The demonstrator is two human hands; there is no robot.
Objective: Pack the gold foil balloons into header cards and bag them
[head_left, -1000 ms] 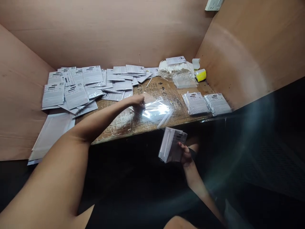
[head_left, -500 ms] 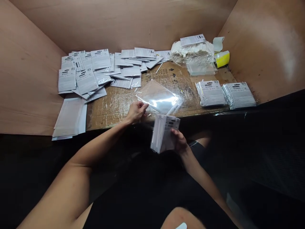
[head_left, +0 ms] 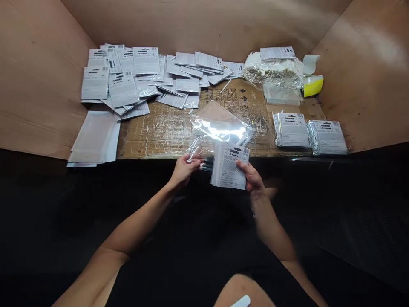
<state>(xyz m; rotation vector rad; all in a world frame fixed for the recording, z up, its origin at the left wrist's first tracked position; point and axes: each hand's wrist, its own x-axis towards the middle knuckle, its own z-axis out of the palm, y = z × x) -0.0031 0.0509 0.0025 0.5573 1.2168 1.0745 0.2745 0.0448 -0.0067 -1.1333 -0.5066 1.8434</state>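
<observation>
1. The person's left hand (head_left: 184,170) is at the near edge of the desk (head_left: 153,138), its grip closed in a pinch on the lower corner of a clear plastic bag (head_left: 220,130).
2. The bag slants up and away from that hand, with its far end lying on the taped cardboard top of the desk. Its near part passes behind the packets in the other hand.
3. The right hand (head_left: 254,177) is clenched on the right edge of a stack of white printed packets (head_left: 230,167), held tilted just above the desk's edge and overlapping the bag.
4. Loose printed packets (head_left: 128,81) lie in an overlapping spread across the far left of the desk (the small print is unreadable from here).
5. A pile of flat white sleeves (head_left: 94,138) sits at the left end, jutting past the desk's edge.
6. Two tidy stacks of packets (head_left: 290,130) (head_left: 326,137) stand side by side at the right, nearly touching.
7. In the far right corner, a netted bundle of white honeycomb paper (head_left: 273,72) rests beside a yellow-and-white roll (head_left: 313,86), with plywood walls (head_left: 41,76) rising around the desk.
</observation>
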